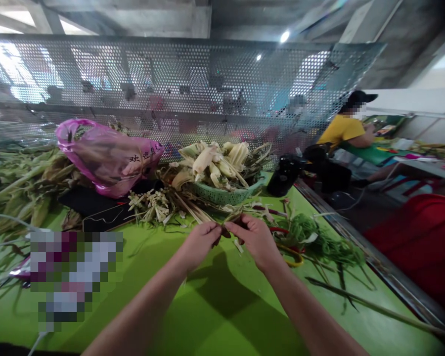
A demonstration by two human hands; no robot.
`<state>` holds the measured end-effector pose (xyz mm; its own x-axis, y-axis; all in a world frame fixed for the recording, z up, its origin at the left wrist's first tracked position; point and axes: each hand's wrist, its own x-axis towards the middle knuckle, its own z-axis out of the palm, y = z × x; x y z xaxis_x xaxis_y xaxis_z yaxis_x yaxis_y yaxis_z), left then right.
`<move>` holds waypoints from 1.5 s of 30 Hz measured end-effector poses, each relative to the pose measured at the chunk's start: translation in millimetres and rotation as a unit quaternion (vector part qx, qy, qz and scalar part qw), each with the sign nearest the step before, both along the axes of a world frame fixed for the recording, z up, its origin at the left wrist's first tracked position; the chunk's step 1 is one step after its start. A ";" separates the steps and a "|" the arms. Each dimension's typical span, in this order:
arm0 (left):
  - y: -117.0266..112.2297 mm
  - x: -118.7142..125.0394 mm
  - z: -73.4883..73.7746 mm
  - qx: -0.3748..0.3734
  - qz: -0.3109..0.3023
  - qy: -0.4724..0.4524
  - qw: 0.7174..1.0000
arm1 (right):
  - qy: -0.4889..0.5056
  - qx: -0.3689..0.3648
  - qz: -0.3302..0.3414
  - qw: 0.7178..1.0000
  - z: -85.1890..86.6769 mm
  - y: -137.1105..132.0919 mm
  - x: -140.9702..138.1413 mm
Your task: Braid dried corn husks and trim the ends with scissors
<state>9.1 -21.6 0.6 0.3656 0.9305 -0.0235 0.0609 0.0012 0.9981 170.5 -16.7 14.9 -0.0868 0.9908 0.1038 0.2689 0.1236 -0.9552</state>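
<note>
Slim, dull greenish-tan husk strip (233,217), pinched between left fingers (212,229) and right fingers (238,228) alike

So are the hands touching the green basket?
Apart. In the head view, the basket sits beyond the left hand and right hand, with husk strips and some table showing in the gap.

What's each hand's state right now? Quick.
Left hand: closed, thumb and fingers pinching, apparently on the husk strip between the hands.
Right hand: closed, holding that husk strip between thumb and fingers.
</note>
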 end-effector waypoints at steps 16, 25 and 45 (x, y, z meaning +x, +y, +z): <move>-4.0 -13.4 14.9 0.218 -0.072 0.336 0.914 | -0.238 0.179 0.120 0.947 36.7 -8.0 29.1; -3.8 -17.6 16.6 -0.006 -0.087 -0.033 0.996 | -0.140 0.129 0.119 0.974 17.4 5.1 27.0; -6.5 -13.5 14.5 0.287 -0.020 0.427 0.857 | -0.320 0.289 0.131 0.893 21.8 -12.1 10.6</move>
